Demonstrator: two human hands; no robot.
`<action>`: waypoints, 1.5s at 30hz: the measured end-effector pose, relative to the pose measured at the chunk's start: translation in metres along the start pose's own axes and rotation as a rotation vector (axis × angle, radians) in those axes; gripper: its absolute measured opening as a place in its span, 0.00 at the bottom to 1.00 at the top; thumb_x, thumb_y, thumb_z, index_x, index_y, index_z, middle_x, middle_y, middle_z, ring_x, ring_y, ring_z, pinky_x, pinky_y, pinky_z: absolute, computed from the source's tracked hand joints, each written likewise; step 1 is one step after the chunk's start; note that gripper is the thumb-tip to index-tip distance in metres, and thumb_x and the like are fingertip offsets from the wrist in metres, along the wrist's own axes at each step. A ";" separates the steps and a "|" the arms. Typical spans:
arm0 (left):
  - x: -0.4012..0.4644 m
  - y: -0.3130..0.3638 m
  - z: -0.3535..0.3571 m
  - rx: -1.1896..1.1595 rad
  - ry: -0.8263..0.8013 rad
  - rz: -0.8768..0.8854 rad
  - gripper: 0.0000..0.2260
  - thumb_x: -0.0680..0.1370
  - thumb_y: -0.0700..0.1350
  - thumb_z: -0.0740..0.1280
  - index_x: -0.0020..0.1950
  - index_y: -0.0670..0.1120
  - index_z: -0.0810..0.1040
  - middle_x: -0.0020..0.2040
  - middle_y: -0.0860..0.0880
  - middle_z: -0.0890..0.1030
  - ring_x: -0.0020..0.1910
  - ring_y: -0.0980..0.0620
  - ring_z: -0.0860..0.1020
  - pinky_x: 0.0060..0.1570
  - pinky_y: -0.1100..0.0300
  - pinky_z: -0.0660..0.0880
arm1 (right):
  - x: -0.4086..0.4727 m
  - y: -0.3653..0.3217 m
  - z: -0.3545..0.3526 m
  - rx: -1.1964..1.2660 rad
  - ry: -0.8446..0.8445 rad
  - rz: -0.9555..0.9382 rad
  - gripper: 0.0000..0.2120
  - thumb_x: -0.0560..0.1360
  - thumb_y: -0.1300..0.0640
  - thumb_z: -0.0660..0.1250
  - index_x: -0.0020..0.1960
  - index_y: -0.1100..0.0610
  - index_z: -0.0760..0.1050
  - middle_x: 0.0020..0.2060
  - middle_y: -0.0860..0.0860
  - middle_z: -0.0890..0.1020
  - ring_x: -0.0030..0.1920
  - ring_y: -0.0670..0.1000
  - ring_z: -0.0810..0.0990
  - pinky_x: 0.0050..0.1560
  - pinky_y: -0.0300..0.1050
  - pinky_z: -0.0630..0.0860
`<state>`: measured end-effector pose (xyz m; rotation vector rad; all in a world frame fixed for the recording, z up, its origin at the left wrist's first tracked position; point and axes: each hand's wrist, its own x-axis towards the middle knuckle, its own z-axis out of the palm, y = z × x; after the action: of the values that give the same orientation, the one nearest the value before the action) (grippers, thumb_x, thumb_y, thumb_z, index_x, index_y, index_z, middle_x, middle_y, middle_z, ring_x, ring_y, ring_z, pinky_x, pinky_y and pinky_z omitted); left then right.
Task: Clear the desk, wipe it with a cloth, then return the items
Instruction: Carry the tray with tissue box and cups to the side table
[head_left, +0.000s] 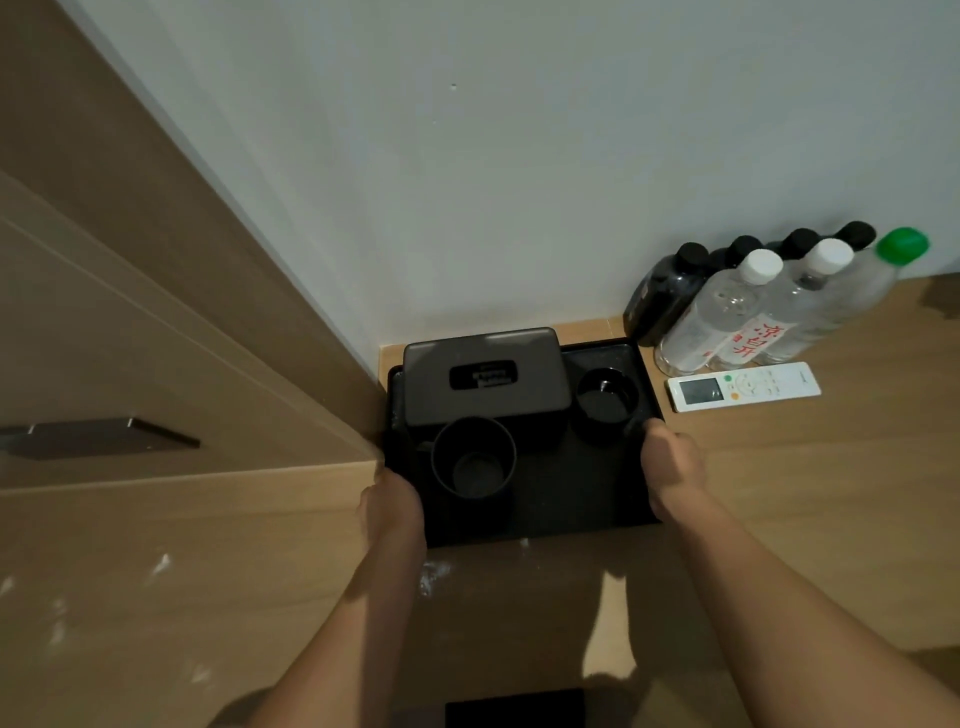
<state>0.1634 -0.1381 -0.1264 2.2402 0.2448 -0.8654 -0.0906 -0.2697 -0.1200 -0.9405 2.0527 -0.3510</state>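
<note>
1. Wooden desk (779, 493) in a corner, pale wall (519, 156) behind, a wooden cabinet (130, 338) with a metal handle (98, 436) closing off the left side.
2. Black tray (561, 499) pushed into that corner, touching the cabinet's edge on its left.
3. Left hand (389, 501) clamped on the tray's near-left rim, fingers curled over the edge and mostly hidden behind it.
4. Right hand (670, 467) closed on the tray's right rim, thumb on top, fingers wrapped down the outside.
5. On the tray: a dark grey tissue box (483, 384) at the back left, a black cup (472, 457) just in front of it, a second black cup (605, 397) at the back right.
6. Just beside the tray on the right, flat on the desk: a white remote control (743, 387) with a small screen.
7. Behind the remote, against the wall: clear water bottles (727, 312) with white caps and red lettering, one bottle with a green cap (901, 244), dark bottles (670, 291) with black caps at the back.
8. White specks (431, 574) scattered on the wood near the tray's front edge and further left.
9. Black flat object (514, 706) at the bottom edge of view, too cut off to identify.
</note>
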 end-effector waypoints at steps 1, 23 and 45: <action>-0.006 -0.003 -0.004 -0.002 0.005 0.001 0.26 0.82 0.54 0.51 0.67 0.36 0.76 0.66 0.36 0.77 0.62 0.35 0.76 0.65 0.45 0.71 | -0.008 0.004 -0.004 0.011 0.008 0.002 0.34 0.69 0.39 0.53 0.62 0.63 0.76 0.58 0.63 0.77 0.56 0.65 0.75 0.60 0.58 0.72; -0.134 -0.025 0.010 0.473 -0.161 0.470 0.27 0.84 0.57 0.50 0.69 0.37 0.74 0.69 0.34 0.74 0.65 0.34 0.74 0.64 0.46 0.68 | -0.083 0.160 -0.132 0.279 0.418 0.321 0.24 0.82 0.49 0.52 0.64 0.65 0.75 0.62 0.65 0.77 0.62 0.65 0.75 0.65 0.56 0.71; -0.459 -0.237 0.166 0.789 -0.623 0.894 0.29 0.83 0.60 0.50 0.66 0.38 0.76 0.64 0.35 0.78 0.61 0.34 0.75 0.64 0.42 0.70 | -0.176 0.475 -0.396 0.649 0.744 0.819 0.25 0.84 0.48 0.48 0.71 0.64 0.68 0.68 0.61 0.71 0.67 0.61 0.72 0.69 0.57 0.67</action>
<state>-0.3646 -0.0446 -0.0469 2.1853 -1.4832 -1.1625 -0.5701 0.1494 -0.0314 0.5172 2.4934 -0.9163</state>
